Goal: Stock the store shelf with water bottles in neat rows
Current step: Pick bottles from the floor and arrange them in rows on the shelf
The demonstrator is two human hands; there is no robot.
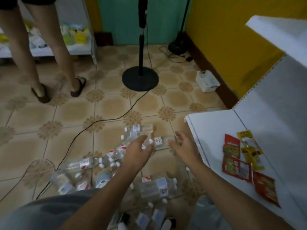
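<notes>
Several clear water bottles with white caps lie scattered on the tiled floor. One bottle lies on its side between my two hands. My left hand hovers over its cap end with fingers relaxed and holds nothing. Just to the right, my right hand reaches toward the bottle's base with fingers spread. Another bottle lies just beyond them. More bottles sit near my knees. The white store shelf stands at the right.
Red and yellow snack packets lie on the shelf board. A black stand base and its cable cross the floor ahead. A person's legs in sandals stand at the left. A small white basket sits by the yellow wall.
</notes>
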